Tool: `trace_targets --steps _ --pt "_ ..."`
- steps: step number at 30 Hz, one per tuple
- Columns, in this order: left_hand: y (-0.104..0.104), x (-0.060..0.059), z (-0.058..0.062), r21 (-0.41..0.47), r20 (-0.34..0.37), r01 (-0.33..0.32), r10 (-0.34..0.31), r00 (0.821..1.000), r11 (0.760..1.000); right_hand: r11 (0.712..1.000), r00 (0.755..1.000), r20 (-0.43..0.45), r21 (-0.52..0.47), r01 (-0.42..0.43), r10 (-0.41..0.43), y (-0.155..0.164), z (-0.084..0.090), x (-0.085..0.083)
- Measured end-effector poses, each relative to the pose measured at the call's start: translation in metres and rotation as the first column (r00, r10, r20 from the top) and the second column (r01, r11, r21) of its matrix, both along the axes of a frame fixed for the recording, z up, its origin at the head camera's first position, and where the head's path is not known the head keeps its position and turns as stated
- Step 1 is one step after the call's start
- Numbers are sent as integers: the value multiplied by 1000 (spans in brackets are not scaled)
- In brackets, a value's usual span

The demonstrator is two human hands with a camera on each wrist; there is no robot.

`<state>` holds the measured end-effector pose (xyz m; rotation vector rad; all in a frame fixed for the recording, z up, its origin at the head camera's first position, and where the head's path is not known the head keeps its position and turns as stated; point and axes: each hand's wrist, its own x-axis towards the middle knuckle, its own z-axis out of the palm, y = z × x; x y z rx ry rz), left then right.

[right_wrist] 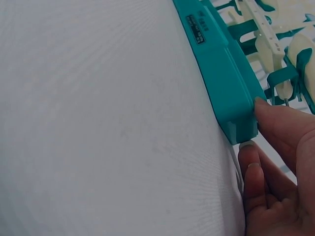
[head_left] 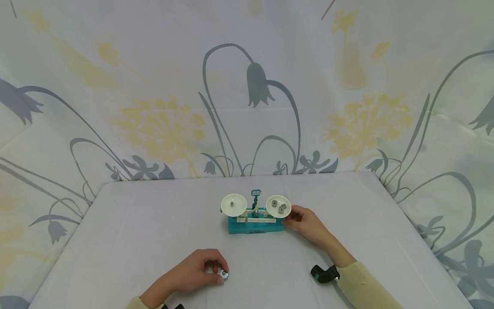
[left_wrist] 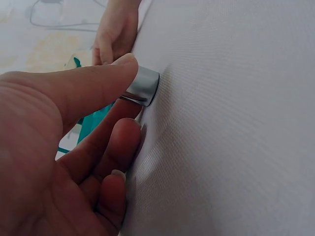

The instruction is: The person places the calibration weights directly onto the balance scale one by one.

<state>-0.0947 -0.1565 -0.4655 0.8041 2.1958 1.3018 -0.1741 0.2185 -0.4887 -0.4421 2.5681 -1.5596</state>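
A teal balance scale (head_left: 256,226) stands near the middle of the table, carrying two cream pans. One small metal piece (head_left: 232,204) sits in its left pan (head_left: 233,212), and several grey metal pieces (head_left: 274,203) lie in the right pan (head_left: 272,212). My right hand (head_left: 306,224) grips the right end of the scale's base (right_wrist: 224,81), thumb at the upper edge and fingers curled by the end. Closer to me, my left hand (head_left: 198,270) pinches a short silver metal weight (left_wrist: 144,86) between thumb and fingers, low at the white tabletop.
White cloth covers the table (head_left: 162,214). Behind and at both sides rises a curtain (head_left: 162,77) printed with grey and yellow flowers. A black wrist device (head_left: 324,274) is strapped at the right sleeve (head_left: 362,285).
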Motion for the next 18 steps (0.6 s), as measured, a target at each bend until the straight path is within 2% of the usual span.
trace_targets --steps 7,18 --pt "0 0 0 7 -24 15 -15 1000 1000 1000 1000 6 7 13 -13 -1 2 0" --pt "0 -3 -1 72 -43 40 -37 998 997 1000 1000 -3 2 1 -1 0 0 0"
